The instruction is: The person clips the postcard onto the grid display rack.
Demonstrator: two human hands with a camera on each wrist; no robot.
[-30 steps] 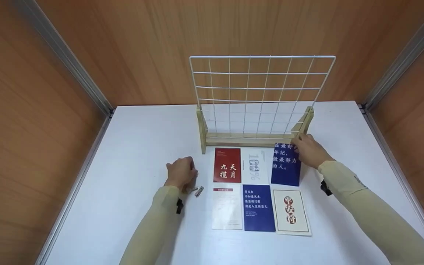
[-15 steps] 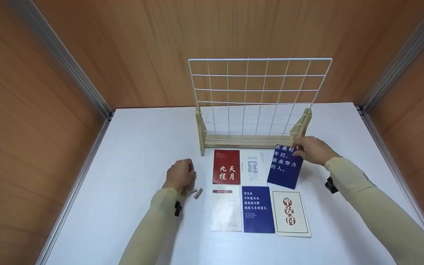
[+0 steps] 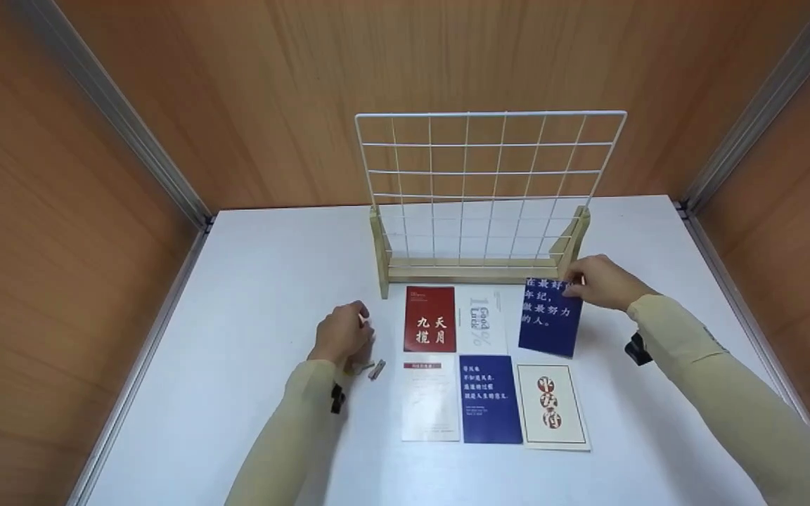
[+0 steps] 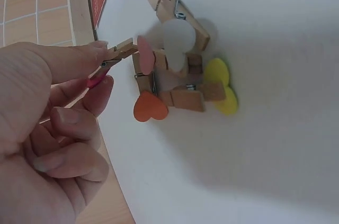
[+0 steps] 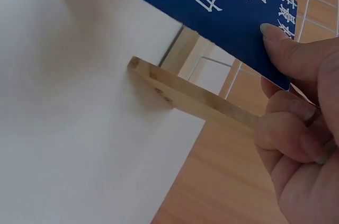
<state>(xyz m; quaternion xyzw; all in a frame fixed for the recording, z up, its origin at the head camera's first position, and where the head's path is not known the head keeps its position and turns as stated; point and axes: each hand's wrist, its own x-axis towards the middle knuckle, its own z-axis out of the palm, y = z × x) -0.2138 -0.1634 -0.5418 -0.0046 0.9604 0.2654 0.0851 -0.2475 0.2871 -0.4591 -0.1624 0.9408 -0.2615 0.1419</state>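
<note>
Walls: brown wood-grain panels (image 3: 489,63) rise behind the table and along both sides, with grey metal strips (image 3: 127,116) down the corners.
Table: a plain white table (image 3: 271,281), its far edge running along the back panel.
Rack: white wire grid (image 3: 501,145) standing in a pale wooden base (image 3: 472,272), near the far edge, slightly right of the middle.
Laid cards: red card (image 3: 429,309) and Good Luck card (image 3: 482,323) just in front of the rack; white card (image 3: 431,407), lower blue card (image 3: 491,404) and cream card (image 3: 553,407) in a row towards the near edge.
Held card: deep blue card (image 3: 549,320) with white Chinese characters, by the rack's right foot, its gripped corner raised; whether its lower edge touches the table, I can't tell.
Right hand: the right hand (image 3: 605,281) pinches that card's far right corner, thumb on the printed face.
Left hand: the left hand (image 3: 340,334), left of the red card, pinches a clothespin; other fingers bent.
Clothespin: little wooden clothespin (image 4: 122,50), pinkish red showing by the fingertips.
Loose pegs: clustered beside it, with orange heart (image 4: 150,107) and yellow heart (image 4: 220,83).
</note>
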